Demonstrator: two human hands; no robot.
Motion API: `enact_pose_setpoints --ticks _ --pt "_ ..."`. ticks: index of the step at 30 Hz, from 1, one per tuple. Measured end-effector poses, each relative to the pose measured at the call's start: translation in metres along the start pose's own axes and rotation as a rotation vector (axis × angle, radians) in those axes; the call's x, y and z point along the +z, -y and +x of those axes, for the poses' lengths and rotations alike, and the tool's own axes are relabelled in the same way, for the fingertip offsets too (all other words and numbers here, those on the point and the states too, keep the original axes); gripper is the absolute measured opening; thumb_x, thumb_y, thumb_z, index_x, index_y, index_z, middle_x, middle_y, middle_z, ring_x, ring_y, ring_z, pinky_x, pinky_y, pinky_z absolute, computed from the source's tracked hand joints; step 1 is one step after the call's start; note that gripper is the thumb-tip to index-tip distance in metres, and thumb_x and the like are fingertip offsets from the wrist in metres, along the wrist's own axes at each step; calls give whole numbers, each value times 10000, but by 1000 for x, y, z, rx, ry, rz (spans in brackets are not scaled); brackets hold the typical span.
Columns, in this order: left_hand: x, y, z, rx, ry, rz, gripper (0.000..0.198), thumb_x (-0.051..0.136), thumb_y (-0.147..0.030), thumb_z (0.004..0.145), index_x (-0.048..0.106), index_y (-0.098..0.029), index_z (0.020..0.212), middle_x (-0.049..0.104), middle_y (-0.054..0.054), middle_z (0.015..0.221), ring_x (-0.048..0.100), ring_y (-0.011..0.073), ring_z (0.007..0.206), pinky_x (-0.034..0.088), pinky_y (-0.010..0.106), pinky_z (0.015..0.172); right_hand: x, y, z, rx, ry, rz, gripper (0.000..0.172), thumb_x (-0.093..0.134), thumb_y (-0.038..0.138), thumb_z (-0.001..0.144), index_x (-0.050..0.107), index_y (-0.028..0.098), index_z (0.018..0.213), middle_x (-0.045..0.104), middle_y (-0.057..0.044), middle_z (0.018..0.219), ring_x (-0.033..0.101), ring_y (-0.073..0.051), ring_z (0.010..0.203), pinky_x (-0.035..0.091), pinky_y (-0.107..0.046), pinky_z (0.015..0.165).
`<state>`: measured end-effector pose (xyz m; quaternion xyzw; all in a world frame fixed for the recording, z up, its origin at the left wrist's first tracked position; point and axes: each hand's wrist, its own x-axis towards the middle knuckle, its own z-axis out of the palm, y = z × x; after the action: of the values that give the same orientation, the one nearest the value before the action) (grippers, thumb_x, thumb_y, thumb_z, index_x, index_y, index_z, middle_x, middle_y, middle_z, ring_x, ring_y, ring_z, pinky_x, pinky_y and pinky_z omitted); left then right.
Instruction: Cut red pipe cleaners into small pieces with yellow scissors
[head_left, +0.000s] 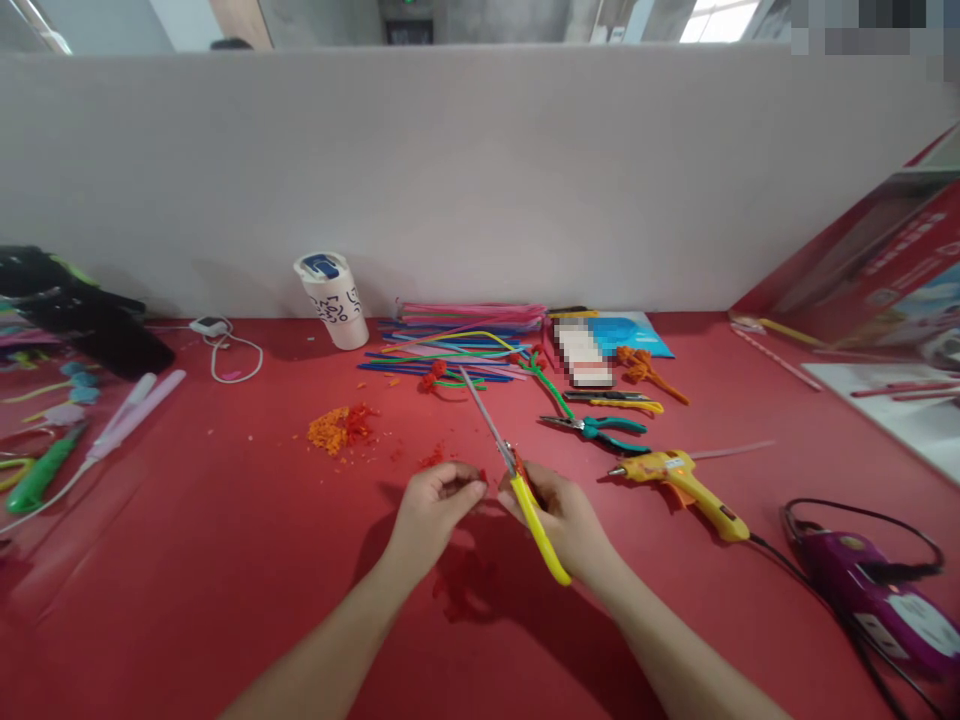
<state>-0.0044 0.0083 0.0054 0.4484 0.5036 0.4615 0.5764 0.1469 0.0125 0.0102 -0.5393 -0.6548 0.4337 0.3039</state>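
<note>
My right hand (pixel 566 520) is closed around scissors with yellow handles (pixel 541 535). Their long metal blades (pixel 486 410) point up and to the left, away from me. Just left of them, my left hand (pixel 431 505) pinches a small dark red piece (pixel 482 478), too small to make out fully. Red clippings (pixel 433 458) lie just beyond my left fingers. Farther left sits a heap of orange and red fuzzy clippings (pixel 328 430). A red flower on a green pipe-cleaner stem (pixel 551 385) lies beyond my right hand.
Pipe cleaners (pixel 457 335) are piled by the wall near a white tumbler (pixel 335 305). Pliers (pixel 611 433), a utility knife (pixel 615 400), a phone (pixel 583 355) and an orange flower (pixel 646 370) lie rightward. A corded glue gun (pixel 686 485) and purple power strip (pixel 877 590) are at right.
</note>
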Motion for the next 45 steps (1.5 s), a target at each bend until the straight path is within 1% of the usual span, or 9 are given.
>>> enact_pose_setpoints --ticks 2,5,7,10,19,25,30,38,45 --pt "-5 -3 3 25 -79 -73 87 587 -227 648 591 -147 682 570 -16 581 531 99 538 422 223 579 -5 -1 -3 -25 3 -236 278 502 448 667 417 184 648 403 54 514 371 -79 452 241 -193 430" --pt "-12 -7 7 73 -174 -163 74 597 -209 649 596 -146 689 579 -19 589 523 82 539 408 199 576 -8 -3 -7 -90 29 -526 318 470 495 694 447 185 762 478 33 527 436 -108 454 223 -205 440" --pt "-15 -8 8 88 -200 -214 79 594 -210 656 600 -146 702 591 -12 611 524 79 554 402 194 581 -7 -4 -9 -130 57 -624 333 418 509 729 439 184 796 528 7 555 488 -131 483 222 -215 449" --pt "-18 -10 10 102 -215 -247 94 584 -220 671 607 -143 719 602 -1 639 522 79 572 398 198 595 -4 -4 -10 -150 88 -706 333 355 514 766 418 187 777 569 -17 586 519 -144 494 215 -227 451" --pt "-20 -12 9 145 -227 -247 87 570 -221 678 598 -146 643 543 -25 558 458 69 539 354 186 568 -3 -2 -11 -204 87 -818 365 350 527 759 433 177 824 590 -42 622 549 -168 543 221 -241 469" --pt "-19 -13 9 134 -234 -293 83 579 -206 671 578 -148 611 528 -32 541 449 67 528 350 183 556 2 -8 -10 -212 89 -908 349 311 482 800 441 163 858 593 -40 593 550 -178 511 193 -260 452" --pt "-18 -14 8 101 -215 -370 58 590 -198 660 589 -144 640 546 -27 577 466 59 525 367 181 555 2 -11 -9 -193 82 -974 352 314 467 808 437 151 903 603 -45 592 562 -193 517 165 -262 442" --pt "-18 -13 7 100 -214 -393 54 589 -185 661 586 -137 637 541 -27 570 467 55 521 363 179 552 2 -13 -11 -246 28 -1012 314 322 459 796 432 166 810 575 -33 528 537 -171 457 141 -260 433" --pt "-19 -13 8 99 -209 -381 62 576 -191 674 576 -138 641 535 -25 577 466 61 531 361 185 556 1 -15 -10 -265 16 -1042 314 323 465 793 431 170 784 567 -31 520 533 -172 452 127 -256 432"
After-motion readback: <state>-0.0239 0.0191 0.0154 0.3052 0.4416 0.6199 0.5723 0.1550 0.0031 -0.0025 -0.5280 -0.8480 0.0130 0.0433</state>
